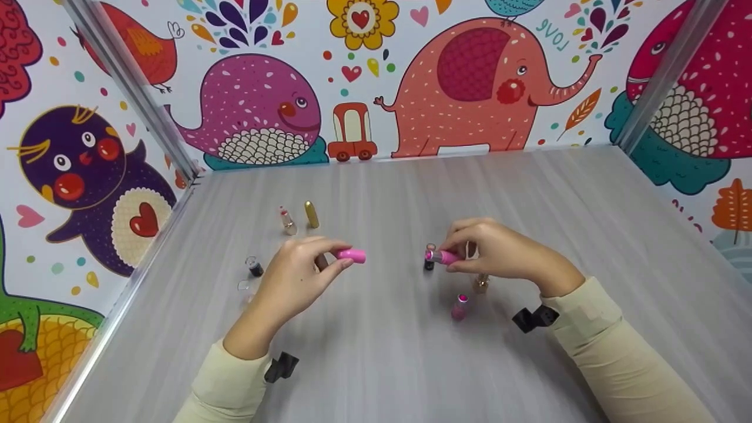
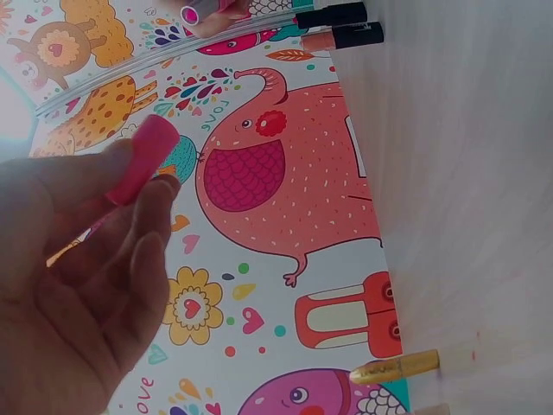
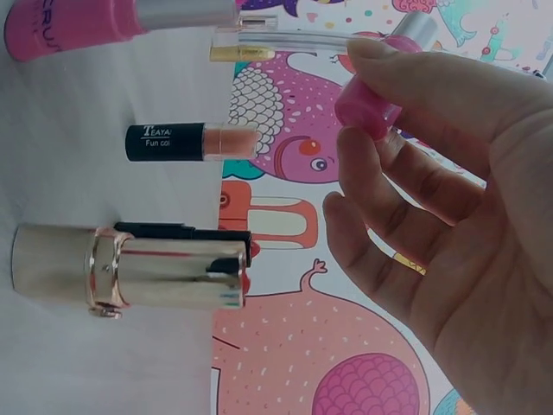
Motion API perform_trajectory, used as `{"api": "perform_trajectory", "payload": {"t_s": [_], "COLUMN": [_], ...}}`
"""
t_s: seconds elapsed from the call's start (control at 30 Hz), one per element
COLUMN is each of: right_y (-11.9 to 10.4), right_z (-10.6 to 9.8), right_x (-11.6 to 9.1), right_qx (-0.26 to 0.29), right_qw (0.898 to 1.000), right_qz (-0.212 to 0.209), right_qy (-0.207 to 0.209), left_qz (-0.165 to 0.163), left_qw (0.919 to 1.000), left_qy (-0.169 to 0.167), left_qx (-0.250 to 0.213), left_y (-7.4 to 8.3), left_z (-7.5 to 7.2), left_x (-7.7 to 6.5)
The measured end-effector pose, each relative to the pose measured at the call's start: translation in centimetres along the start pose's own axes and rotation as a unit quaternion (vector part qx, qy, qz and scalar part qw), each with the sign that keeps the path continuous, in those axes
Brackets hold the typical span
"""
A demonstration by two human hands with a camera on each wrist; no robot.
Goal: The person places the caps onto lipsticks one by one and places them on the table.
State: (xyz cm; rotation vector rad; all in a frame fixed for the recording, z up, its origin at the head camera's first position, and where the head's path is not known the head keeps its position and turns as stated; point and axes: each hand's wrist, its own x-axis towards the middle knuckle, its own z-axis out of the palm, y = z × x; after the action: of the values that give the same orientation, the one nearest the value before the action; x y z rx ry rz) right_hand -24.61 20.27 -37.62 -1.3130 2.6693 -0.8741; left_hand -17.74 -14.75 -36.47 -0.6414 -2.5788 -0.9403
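Between thumb and fingers my left hand (image 1: 299, 273) pinches a bright pink lipstick cap (image 1: 353, 255), raised above the table. In the left wrist view the cap (image 2: 147, 157) tilts upward. My right hand (image 1: 499, 249) grips a pink lipstick (image 1: 449, 258) without its cap; its silver collar (image 1: 436, 257) points toward the left hand. A gap separates cap and lipstick. Below the right hand stand an uncapped pink lipstick (image 1: 459, 310), a gold lipstick (image 1: 482, 284) partly behind the fingers and a black-based lipstick (image 3: 164, 143) with a clear top.
Left of the left hand stands a small black-based tube (image 1: 255, 268) with a clear top. A clear-topped item (image 1: 244, 286) is partly hidden by that wrist. Farther back are a lipstick (image 1: 288, 223) and a gold tube (image 1: 311, 215). Patterned walls (image 1: 358, 76) enclose the grey table (image 1: 376, 352).
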Motion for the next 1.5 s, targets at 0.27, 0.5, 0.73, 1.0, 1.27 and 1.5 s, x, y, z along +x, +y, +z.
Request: {"api": "perform_trajectory", "payload": {"t_s": [0.27, 0.5, 0.73, 1.0, 1.27, 1.5], "right_y": [-1.0, -2.0, -2.5, -3.0, -3.5, -3.7], "right_z": [0.4, 0.9, 1.5, 1.7, 1.8, 2.0], "right_x": [0.1, 0.3, 0.6, 0.6, 0.6, 0.6], "right_qx": [-0.001, 0.005, 0.002, -0.012, -0.003, -0.005], "right_qw": [1.0, 1.0, 0.999, 0.999, 0.998, 0.999], "right_qz": [-0.017, -0.028, -0.044, -0.046, -0.046, -0.042], "right_qy": [-0.004, -0.013, -0.02, -0.025, -0.032, -0.034], "left_qz": [0.01, 0.026, 0.054, 0.071, 0.097, 0.107], "left_qw": [0.9999, 0.9996, 0.9984, 0.997, 0.9945, 0.9933], "left_qy": [-0.001, -0.007, -0.015, -0.023, -0.019, -0.024], "left_qx": [-0.001, -0.002, -0.01, -0.022, -0.035, -0.037], "left_y": [0.8, 1.6, 1.9, 2.1, 2.2, 2.3], "left_z": [0.4, 1.3, 2.5, 3.1, 3.6, 3.9], "left_x": [-0.2, -0.4, -0.6, -0.7, -0.7, -0.8]}}
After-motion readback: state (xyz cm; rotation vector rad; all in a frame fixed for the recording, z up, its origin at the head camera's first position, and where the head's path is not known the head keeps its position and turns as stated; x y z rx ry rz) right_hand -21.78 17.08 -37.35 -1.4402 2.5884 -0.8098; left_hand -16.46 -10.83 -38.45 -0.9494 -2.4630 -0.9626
